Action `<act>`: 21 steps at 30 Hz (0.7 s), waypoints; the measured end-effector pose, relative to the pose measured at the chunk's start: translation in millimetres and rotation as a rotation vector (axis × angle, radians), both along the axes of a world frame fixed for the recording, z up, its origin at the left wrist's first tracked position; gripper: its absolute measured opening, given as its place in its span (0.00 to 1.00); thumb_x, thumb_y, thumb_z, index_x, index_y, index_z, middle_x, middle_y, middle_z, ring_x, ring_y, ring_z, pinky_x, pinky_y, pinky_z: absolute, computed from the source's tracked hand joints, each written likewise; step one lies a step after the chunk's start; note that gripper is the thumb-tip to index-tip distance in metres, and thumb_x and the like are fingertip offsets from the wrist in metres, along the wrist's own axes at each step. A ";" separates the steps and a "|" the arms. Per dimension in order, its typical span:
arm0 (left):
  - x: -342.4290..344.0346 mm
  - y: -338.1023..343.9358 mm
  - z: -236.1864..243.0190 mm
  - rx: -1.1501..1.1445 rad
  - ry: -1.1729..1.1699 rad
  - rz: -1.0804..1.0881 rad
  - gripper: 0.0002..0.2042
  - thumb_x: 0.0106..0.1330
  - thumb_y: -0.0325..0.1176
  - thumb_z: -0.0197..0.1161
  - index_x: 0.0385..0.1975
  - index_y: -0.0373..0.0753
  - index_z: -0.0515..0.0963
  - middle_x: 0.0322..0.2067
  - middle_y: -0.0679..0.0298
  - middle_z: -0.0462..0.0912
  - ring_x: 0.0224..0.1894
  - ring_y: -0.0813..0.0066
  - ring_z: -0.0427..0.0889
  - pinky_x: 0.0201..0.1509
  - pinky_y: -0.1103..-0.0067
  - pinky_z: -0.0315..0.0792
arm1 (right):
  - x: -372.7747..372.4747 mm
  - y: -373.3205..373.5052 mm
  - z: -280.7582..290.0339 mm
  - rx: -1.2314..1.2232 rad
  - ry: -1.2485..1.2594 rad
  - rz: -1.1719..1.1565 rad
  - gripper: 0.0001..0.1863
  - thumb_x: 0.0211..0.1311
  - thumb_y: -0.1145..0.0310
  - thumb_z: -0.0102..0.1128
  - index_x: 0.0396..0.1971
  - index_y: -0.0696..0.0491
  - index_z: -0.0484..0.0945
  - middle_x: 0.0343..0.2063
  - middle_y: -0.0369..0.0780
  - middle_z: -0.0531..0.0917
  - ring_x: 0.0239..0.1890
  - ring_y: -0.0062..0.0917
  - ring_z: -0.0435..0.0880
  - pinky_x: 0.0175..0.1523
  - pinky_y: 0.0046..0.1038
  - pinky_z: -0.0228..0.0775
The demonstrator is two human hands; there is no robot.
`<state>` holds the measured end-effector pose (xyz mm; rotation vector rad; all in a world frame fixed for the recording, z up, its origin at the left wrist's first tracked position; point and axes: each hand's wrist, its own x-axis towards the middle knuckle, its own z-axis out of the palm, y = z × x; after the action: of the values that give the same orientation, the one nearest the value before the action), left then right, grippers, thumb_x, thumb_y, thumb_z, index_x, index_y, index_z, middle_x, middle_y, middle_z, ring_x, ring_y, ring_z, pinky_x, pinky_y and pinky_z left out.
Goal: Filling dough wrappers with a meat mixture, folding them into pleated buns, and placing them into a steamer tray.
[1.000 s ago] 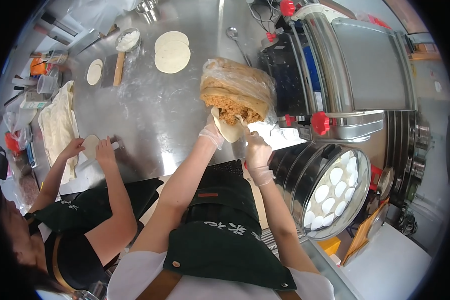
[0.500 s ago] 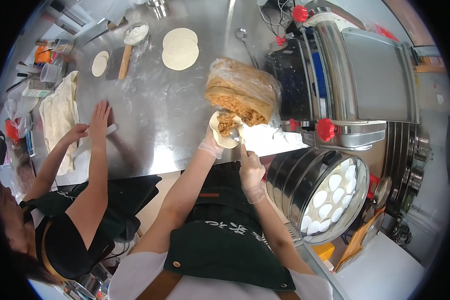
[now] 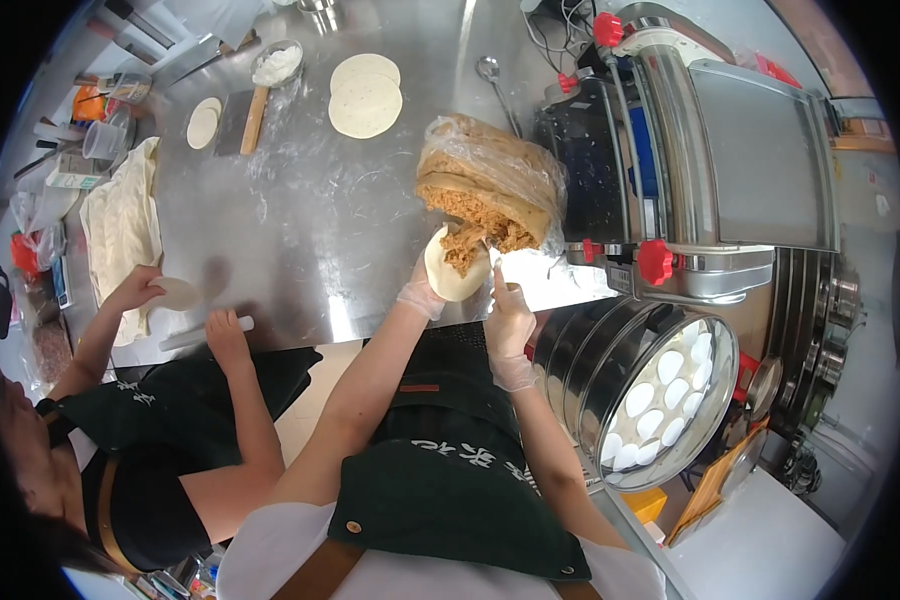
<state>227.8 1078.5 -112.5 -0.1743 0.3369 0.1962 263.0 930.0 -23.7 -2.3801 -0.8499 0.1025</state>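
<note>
In a clear glove, my left hand (image 3: 423, 290) is closed round a pale dough wrapper (image 3: 457, 284) cupped near the table's front edge. Brown crumbly filling (image 3: 459, 247) lies on the wrapper's far part. My right hand (image 3: 509, 322), gloved too, grips a spoon (image 3: 497, 262); its bowl is sunk in the filling and mostly hidden. Just beyond both hands sits a clear plastic bag (image 3: 500, 155) full of the same filling, its open mouth towards me and touching the wrapper's far side.
To the left, a co-worker holds a dough round (image 3: 177, 293) and a white rolling pin (image 3: 208, 333). Flat dough rounds (image 3: 365, 100) lie further back. A dough-rolling machine (image 3: 650, 150) stands at right, above a steamer (image 3: 665, 400) holding several white pieces. A spoon (image 3: 497, 88) lies behind the bag.
My right hand's spoon has moved from the wrapper into the filling at the bag's mouth. The co-worker has lifted a dough round and drawn the other hand back onto the rolling pin.
</note>
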 end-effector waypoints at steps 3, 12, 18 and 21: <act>4.5 5.2 6.7 0.022 -0.213 -0.040 0.17 0.71 0.40 0.46 0.49 0.34 0.72 0.46 0.53 0.79 0.50 0.57 0.78 0.57 0.63 0.73 | -17.4 -12.5 -7.0 -0.275 -0.273 0.098 0.29 0.47 0.79 0.56 0.54 0.47 0.78 0.27 0.37 0.79 0.25 0.27 0.79 0.26 0.29 0.73; 11.2 -3.5 9.8 0.037 -0.067 -0.099 0.20 0.63 0.51 0.52 0.36 0.38 0.78 0.37 0.55 0.81 0.33 0.54 0.80 0.33 0.60 0.73 | -22.9 -23.3 -2.5 -0.222 -0.366 0.152 0.32 0.44 0.81 0.56 0.55 0.47 0.77 0.30 0.35 0.78 0.28 0.27 0.78 0.29 0.28 0.74; 5.1 -7.8 13.8 -0.028 0.218 0.019 0.18 0.67 0.48 0.51 0.40 0.38 0.78 0.41 0.55 0.81 0.43 0.54 0.80 0.46 0.60 0.75 | -21.4 -32.8 11.6 0.074 0.234 -0.085 0.24 0.51 0.82 0.54 0.51 0.53 0.79 0.26 0.39 0.80 0.29 0.30 0.81 0.34 0.27 0.75; -1.6 -5.6 20.7 -0.050 0.084 0.029 0.20 0.69 0.45 0.52 0.47 0.33 0.74 0.44 0.52 0.80 0.47 0.54 0.80 0.52 0.62 0.77 | -12.4 -28.4 32.7 0.058 0.590 -0.113 0.23 0.56 0.82 0.53 0.53 0.52 0.78 0.29 0.40 0.84 0.30 0.29 0.83 0.42 0.27 0.74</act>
<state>226.3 1072.9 -91.9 -0.2211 0.4228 0.2242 250.6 901.5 9.1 -2.1536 -0.4278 0.6843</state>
